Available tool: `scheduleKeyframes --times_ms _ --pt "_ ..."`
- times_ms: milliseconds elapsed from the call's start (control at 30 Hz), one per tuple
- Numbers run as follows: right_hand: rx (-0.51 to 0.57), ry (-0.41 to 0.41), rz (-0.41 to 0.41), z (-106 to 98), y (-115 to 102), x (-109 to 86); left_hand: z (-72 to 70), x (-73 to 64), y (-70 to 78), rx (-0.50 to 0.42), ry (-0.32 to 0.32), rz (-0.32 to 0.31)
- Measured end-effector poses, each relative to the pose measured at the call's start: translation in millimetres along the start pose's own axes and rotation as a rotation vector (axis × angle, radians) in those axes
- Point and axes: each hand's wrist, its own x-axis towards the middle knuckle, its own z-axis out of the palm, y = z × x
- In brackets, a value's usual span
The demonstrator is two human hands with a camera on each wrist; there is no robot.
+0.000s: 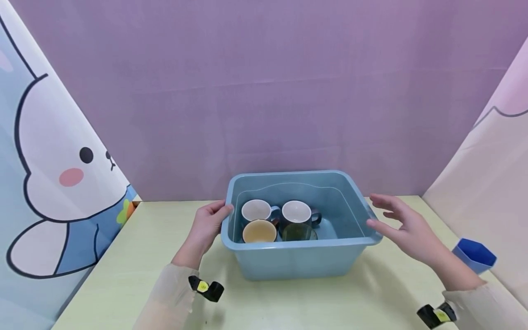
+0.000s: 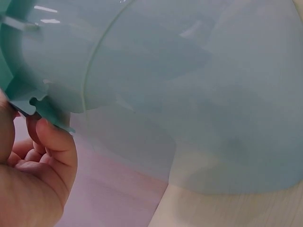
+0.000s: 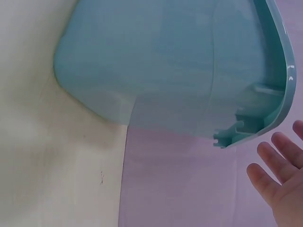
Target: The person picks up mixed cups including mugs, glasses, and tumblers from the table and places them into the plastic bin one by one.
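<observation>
A blue plastic tub (image 1: 294,261) stands on the table, with several cups inside toward its left. Two are mugs with white insides, a left mug (image 1: 256,211) and a darker right mug (image 1: 296,212). In front of them are a cup with a yellowish inside (image 1: 260,231) and a dark green glass (image 1: 298,232). My left hand (image 1: 208,227) grips the tub's left rim, its fingers curled under the edge in the left wrist view. Beside the right rim is my right hand (image 1: 406,229), fingers spread; in the right wrist view its fingers (image 3: 277,161) are apart from the rim.
A small blue hexagonal container (image 1: 474,256) is at the table's right edge, partly behind my right forearm. Purple cloth (image 1: 280,91) hangs behind the pale table (image 1: 156,247). Printed panels stand on both sides, the left one (image 1: 53,183) showing a cartoon rabbit.
</observation>
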Motion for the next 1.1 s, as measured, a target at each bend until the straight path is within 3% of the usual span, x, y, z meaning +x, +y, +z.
scheduleKeyframes --times_ms 500,800,1100 --pt "0.051 0.121 0.000 -2 29 -28.5 1.9 1.2 0.9 0.003 -0.012 -0.001" --pt "0.058 0.160 0.078 -5 47 -44.5 -2.2 1.2 -0.1 0.011 -0.015 0.004" --pt "-0.008 0.210 0.151 -16 65 -61.3 -2.2 -0.3 -1.5 0.015 -0.014 0.009"
